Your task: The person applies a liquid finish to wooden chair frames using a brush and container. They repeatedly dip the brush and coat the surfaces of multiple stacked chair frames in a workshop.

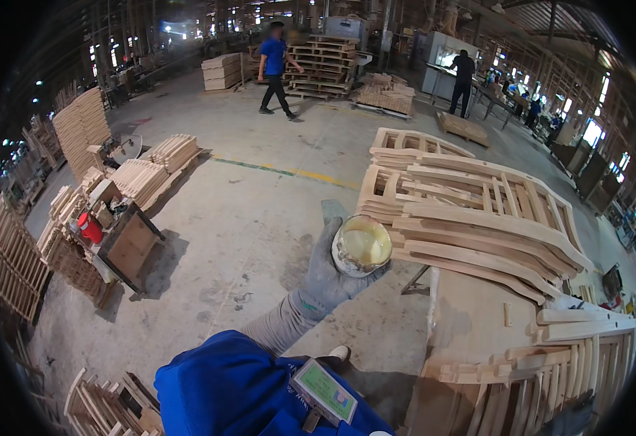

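Note:
My left hand point(325, 280), in a grey work glove, reaches out over the floor with its fingers wrapped round a small round cup point(362, 247). Pale yellowish liquid, like glue, lies in the cup, and its rim is smeared. To the right of the cup, close by, curved wooden frames point(478, 211) with slats are stacked on a workbench point(471, 312). My right hand cannot be made out; a dark blurred shape at the lower right edge is too unclear to name.
More slatted wooden frames point(550, 378) lie at the near right. On the left stands a small wooden table point(133, 251) with a red bottle point(90, 227), beside stacked wood parts point(143, 174). A person in blue point(274, 62) walks beyond, near stacked pallets point(321, 65); another person point(463, 81) stands farther right.

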The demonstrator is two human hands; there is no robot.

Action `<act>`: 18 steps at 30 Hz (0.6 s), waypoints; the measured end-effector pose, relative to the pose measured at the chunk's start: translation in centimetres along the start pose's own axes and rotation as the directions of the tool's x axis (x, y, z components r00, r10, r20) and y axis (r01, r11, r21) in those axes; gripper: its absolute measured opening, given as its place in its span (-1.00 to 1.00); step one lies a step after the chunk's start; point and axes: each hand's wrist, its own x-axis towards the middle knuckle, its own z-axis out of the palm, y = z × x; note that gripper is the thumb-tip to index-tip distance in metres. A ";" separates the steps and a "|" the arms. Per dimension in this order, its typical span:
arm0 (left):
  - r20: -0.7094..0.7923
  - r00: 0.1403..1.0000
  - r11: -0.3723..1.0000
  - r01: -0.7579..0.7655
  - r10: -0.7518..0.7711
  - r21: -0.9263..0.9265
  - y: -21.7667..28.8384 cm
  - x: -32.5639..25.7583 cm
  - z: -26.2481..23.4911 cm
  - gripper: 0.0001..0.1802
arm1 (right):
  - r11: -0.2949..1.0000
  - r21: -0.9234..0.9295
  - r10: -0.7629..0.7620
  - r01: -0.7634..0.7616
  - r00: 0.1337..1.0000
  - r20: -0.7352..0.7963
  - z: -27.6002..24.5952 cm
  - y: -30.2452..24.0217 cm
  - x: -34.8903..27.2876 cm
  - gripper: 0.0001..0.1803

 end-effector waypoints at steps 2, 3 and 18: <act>-0.014 1.000 1.000 0.024 -0.024 -0.019 0.0 0.1 -0.1 -0.46 | 0.999 0.000 0.038 -0.038 0.999 0.035 0.3 0.4 -0.8 -0.44; -0.007 1.000 1.000 0.019 -0.019 -0.002 0.0 0.0 -0.1 -0.46 | 0.998 0.000 0.058 -0.058 0.997 0.052 0.6 0.8 -1.4 -0.43; -0.077 0.994 0.991 -0.065 0.075 0.117 0.9 0.2 0.9 -0.45 | 0.975 -0.155 0.221 -0.158 0.724 0.654 0.4 2.5 -4.2 -0.55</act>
